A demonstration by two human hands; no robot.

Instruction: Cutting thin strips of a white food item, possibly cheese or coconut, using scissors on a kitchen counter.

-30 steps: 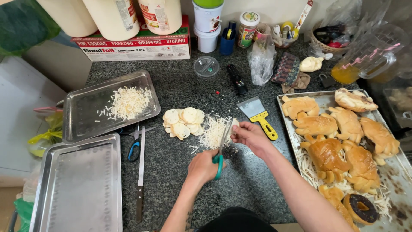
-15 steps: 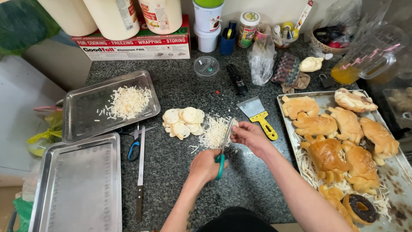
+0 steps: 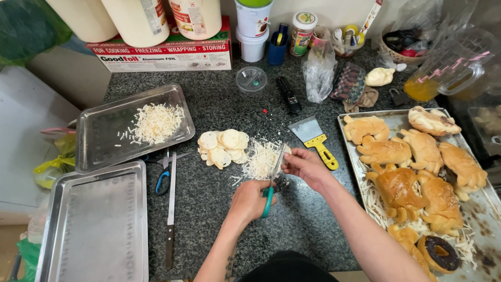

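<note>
Left hand (image 3: 249, 201) clamped on green-handled scissors (image 3: 272, 180), right hand (image 3: 305, 166) pinching a slice at the blades above the shreds (image 3: 261, 159) on the tabletop (image 3: 302, 219); sliced rounds (image 3: 224, 147) lie uncut beside.

Long red/white foil box (image 3: 164, 55) at worktop back left; 3 cream jugs w/ labels (image 3: 195, 15) behind it; white tub (image 3: 252, 31), green-label jar (image 3: 302, 34) to its right; clear plastic bag (image 3: 318, 73) nearby
</note>
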